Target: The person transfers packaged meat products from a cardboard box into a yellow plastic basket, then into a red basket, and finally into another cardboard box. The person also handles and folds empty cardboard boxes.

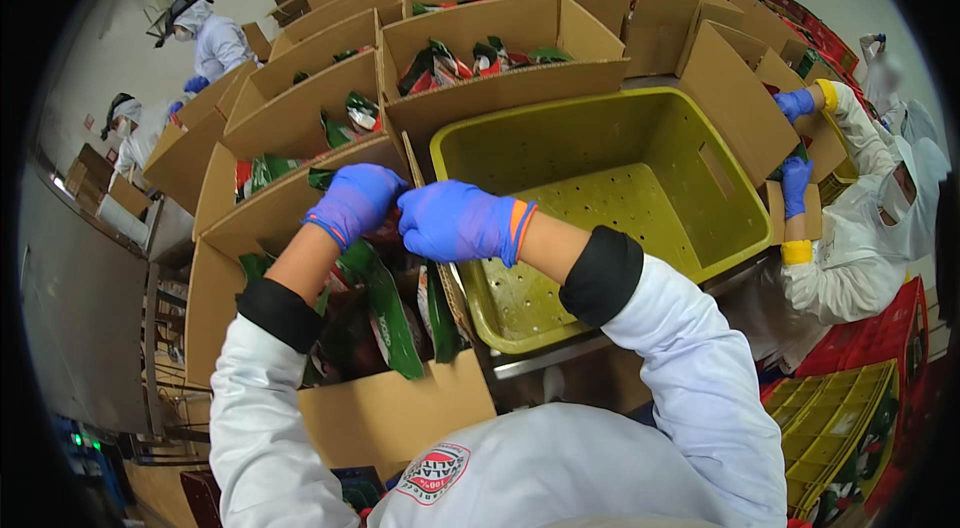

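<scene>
My left hand (358, 202), in a blue glove, is over the far part of an open cardboard box (397, 400). Beside it, almost touching, my right hand (457, 222) is above the box's right flap (452, 292). The fingers of both hands are curled and largely hidden. Something dark red shows just below and between them, but whether either hand grips it cannot be made out. Green, red and white plastic pouches (386, 318) stand packed in this box. To the right sits a yellow-green plastic crate (630, 205) with a perforated bottom and no pouches in it.
More open boxes with pouches, such as one box (502, 89), crowd the far side. At right a co-worker (847, 243) in blue gloves reaches into a box. Red crates (855, 337) and a yellow crate (832, 430) stand lower right. Two people (217, 40) work far left.
</scene>
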Demonstrator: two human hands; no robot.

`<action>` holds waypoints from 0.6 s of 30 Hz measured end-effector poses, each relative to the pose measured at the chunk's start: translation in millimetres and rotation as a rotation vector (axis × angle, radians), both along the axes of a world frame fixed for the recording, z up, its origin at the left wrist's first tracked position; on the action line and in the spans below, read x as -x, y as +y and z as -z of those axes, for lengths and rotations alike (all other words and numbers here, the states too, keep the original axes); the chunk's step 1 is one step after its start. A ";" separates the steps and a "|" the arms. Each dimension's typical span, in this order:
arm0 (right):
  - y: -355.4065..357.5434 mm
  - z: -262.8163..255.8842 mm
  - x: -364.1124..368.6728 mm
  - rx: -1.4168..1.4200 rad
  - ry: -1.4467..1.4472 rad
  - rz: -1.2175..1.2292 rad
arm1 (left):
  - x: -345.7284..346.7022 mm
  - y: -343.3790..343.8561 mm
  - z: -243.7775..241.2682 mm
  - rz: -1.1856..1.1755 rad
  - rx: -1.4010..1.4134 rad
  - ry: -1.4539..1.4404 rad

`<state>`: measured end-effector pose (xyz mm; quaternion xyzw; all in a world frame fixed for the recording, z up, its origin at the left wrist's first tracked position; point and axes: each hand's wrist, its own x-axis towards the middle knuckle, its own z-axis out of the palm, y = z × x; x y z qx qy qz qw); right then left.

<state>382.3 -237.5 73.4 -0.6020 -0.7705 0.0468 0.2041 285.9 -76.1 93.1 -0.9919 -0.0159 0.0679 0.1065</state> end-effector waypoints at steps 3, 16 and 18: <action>-2.6 1.0 -0.8 0.060 0.051 0.040 | 1.4 -8.1 26.4 -0.101 0.000 0.036; -5.3 1.7 0.1 0.103 0.210 0.057 | -5.6 -8.3 54.1 -0.041 0.120 0.067; -7.4 9.0 -12.9 -0.008 0.148 -0.018 | 11.6 -27.4 59.2 0.025 0.145 0.038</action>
